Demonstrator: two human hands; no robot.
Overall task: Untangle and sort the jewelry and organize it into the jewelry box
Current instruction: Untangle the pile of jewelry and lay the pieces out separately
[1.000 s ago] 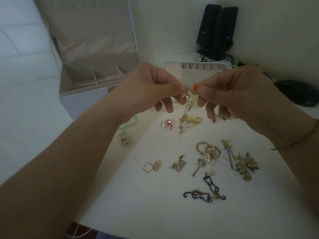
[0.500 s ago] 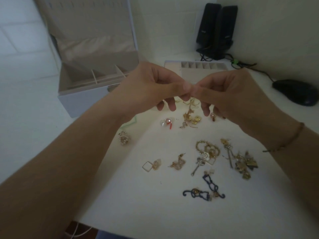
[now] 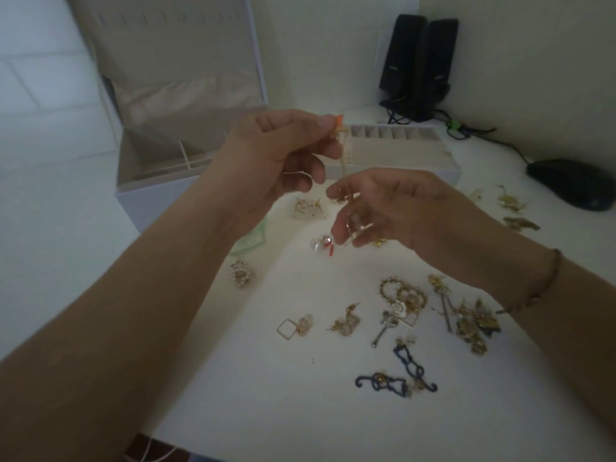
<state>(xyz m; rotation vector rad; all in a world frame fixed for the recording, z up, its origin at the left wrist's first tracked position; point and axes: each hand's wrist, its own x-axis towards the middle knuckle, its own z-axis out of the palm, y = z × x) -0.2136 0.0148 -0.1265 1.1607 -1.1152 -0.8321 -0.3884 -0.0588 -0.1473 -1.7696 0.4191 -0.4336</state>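
Note:
My left hand (image 3: 283, 151) pinches the top of a thin gold chain piece (image 3: 343, 161) with a small orange tip, held up over the table. The chain hangs down to my right hand (image 3: 393, 208), whose fingers curl around its lower end. Behind my hands stands the open white jewelry box (image 3: 160, 175) with its lid up, and a beige divided tray (image 3: 400, 151) lies beside it. Loose jewelry lies on the white table: a pearl earring with red (image 3: 321, 244), a square gold earring (image 3: 295, 326), a gold heart tangle (image 3: 403, 296), dark blue earrings (image 3: 400, 375).
Two black speakers (image 3: 420, 58) stand at the back with cables trailing right. A black mouse (image 3: 573, 183) lies at the far right. More gold pieces (image 3: 476, 323) are at the right, a rhinestone piece (image 3: 241, 273) left, and a green plastic bag (image 3: 255, 240) under my left wrist.
My hands, pinched together before, have drawn apart: the left rose with the orange-tipped end, the right dropped toward the table holding the lower end, stretching the chain between them.

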